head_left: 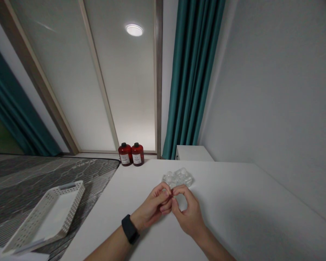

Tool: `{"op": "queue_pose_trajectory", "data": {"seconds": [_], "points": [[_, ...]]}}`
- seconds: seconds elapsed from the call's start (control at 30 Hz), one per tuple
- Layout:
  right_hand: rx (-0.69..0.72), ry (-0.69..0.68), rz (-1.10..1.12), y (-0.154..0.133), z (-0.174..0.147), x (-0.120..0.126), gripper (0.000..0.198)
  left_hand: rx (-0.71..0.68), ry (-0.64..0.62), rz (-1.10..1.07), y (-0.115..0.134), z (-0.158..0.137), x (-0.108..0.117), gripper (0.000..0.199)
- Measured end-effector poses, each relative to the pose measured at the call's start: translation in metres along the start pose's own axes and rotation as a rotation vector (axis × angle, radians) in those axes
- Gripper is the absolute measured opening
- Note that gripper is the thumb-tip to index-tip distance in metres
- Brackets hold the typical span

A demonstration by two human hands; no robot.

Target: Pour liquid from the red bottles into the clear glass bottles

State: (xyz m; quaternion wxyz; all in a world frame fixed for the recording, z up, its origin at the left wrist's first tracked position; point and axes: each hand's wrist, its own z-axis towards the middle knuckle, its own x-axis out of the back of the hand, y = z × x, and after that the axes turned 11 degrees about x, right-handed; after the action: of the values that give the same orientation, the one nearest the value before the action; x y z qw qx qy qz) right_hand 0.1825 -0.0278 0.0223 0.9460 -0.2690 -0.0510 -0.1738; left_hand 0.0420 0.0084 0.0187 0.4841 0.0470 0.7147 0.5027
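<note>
My left hand [158, 204] and my right hand [187, 210] meet above the white table [233, 203], fingertips together. Both are closed in a pinch. Whatever lies between the fingers is too small and too hidden to name. A black band [130, 229] circles my left wrist. Just beyond my fingertips rests a cluster of clear, rounded, see-through pieces [179, 177], possibly plastic or glass; my hands cover part of its near side.
Two red bottles [131, 155] with black caps and white labels stand at the table's far left corner. Left of the table, a white perforated basket [75, 201] sits on a grey patterned surface [97, 170]. A white cabinet [194, 153] is behind the table, near a teal curtain [194, 79].
</note>
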Motion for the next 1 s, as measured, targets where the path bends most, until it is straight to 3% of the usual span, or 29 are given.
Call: {"op": "queue_pose_trajectory", "data": {"seconds": [0.33, 0.6, 0.77, 1.0], "points": [[-0.031, -0.008, -0.013, 0.002, -0.002, -0.002, 0.012, -0.007, -0.002, -0.006, -0.004, 0.002, 0.000, 0.031], [0.038, -0.111, -0.025, 0.005, 0.001, 0.006, 0.016, 0.061, -0.021, -0.023, -0.002, 0.000, 0.000, 0.033], [0.077, -0.097, -0.086, 0.010, -0.002, 0.005, 0.019, 0.105, -0.018, -0.055, -0.008, 0.001, -0.002, 0.035], [-0.016, -0.055, -0.087, 0.015, -0.004, 0.003, 0.018, 0.053, 0.050, 0.057, -0.014, 0.007, 0.002, 0.034]]}}
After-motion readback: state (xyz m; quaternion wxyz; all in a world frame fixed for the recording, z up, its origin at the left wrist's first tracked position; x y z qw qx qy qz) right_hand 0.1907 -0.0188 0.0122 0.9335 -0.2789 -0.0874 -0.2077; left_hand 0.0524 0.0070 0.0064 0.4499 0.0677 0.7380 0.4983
